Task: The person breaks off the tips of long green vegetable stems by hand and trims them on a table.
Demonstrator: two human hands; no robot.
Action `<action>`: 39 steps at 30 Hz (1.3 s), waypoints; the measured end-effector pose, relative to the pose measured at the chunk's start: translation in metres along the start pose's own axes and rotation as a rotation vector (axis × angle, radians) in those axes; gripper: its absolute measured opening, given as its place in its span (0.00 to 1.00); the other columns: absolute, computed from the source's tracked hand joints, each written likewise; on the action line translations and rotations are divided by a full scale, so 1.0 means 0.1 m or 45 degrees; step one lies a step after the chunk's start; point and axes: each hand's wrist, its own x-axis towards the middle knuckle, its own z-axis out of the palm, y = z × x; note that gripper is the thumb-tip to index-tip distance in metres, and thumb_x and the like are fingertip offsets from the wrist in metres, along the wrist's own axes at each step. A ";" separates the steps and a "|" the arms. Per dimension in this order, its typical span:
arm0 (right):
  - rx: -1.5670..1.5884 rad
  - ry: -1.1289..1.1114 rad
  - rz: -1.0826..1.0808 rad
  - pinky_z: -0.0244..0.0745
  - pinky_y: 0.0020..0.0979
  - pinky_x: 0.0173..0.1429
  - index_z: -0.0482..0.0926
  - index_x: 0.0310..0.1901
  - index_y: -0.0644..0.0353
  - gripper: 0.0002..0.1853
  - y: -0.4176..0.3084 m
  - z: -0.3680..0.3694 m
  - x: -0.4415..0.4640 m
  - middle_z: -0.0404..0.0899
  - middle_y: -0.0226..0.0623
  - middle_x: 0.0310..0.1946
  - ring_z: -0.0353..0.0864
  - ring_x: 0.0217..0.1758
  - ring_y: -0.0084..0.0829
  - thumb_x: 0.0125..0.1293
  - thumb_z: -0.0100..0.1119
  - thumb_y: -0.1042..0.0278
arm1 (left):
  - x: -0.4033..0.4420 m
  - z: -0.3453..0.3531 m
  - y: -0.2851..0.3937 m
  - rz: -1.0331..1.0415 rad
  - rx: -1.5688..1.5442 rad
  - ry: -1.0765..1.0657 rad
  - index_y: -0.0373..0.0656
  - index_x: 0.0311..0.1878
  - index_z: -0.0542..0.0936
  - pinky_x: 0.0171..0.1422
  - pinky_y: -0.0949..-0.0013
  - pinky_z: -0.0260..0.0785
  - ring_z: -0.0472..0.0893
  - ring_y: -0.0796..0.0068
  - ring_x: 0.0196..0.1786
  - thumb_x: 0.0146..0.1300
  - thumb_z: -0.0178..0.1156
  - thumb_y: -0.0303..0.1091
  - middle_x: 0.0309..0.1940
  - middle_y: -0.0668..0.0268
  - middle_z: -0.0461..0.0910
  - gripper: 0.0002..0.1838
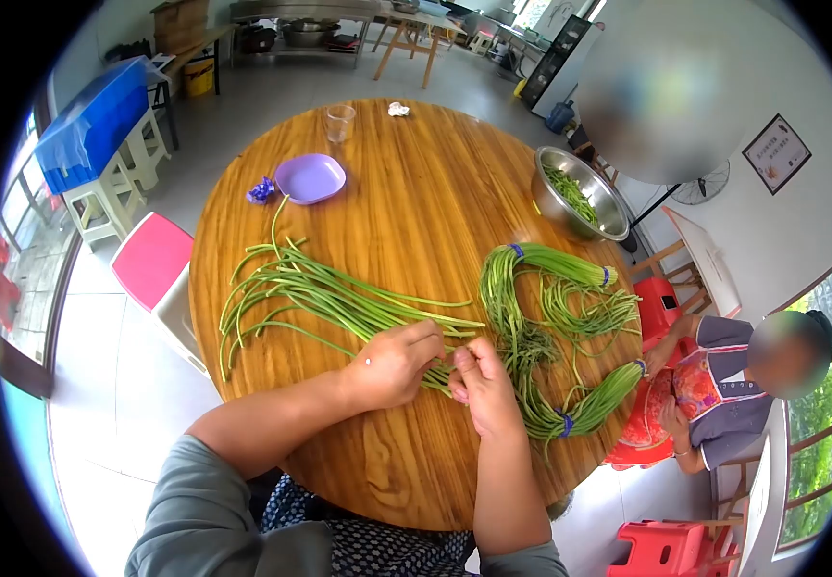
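Note:
A loose spread of long green garlic scapes [324,293] lies across the table in front of me. My left hand [398,367] is closed over their right-hand ends, its fingers curled on a scape. Close beside it, my right hand [481,387] pinches at the same spot, thumb against the fingers. The bit of scape between the hands is mostly hidden by them. To the right lie bundled garlic scapes [589,409] bound with blue bands, and another banded bundle [560,260] curves behind these.
The round wooden table [416,192] also bears a purple dish [311,179], a crumpled blue tie [261,190], a clear cup [340,123] and a white scrap [398,110]. A steel bowl [600,197] holds green pieces. Another person [723,385] sits at the right near red stools [661,550].

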 end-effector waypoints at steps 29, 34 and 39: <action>0.237 0.080 -0.194 0.54 0.21 0.24 0.73 0.41 0.56 0.04 -0.12 0.03 -0.05 0.66 0.24 0.21 0.60 0.19 0.15 0.73 0.56 0.68 | 0.07 -0.12 -0.10 -0.101 -0.244 0.103 0.39 0.37 0.80 0.38 0.67 0.68 0.77 0.66 0.39 0.57 0.66 0.21 0.37 0.62 0.77 0.06; 0.307 0.323 -0.396 0.52 0.21 0.23 0.73 0.41 0.58 0.04 -0.65 -0.27 -0.46 0.66 0.25 0.21 0.58 0.19 0.16 0.72 0.56 0.69 | 0.06 -0.18 -0.14 -0.204 -0.191 0.130 0.41 0.41 0.80 0.36 0.70 0.68 0.76 0.68 0.39 0.60 0.68 0.25 0.40 0.63 0.77 0.08; -0.082 0.656 -0.438 0.52 0.20 0.22 0.74 0.41 0.60 0.05 -1.15 -1.19 -1.37 0.66 0.26 0.21 0.58 0.18 0.15 0.74 0.54 0.68 | 0.07 -0.18 -0.09 -0.248 -0.205 0.129 0.38 0.39 0.78 0.51 0.64 0.70 0.78 0.62 0.47 0.58 0.66 0.20 0.41 0.60 0.77 0.08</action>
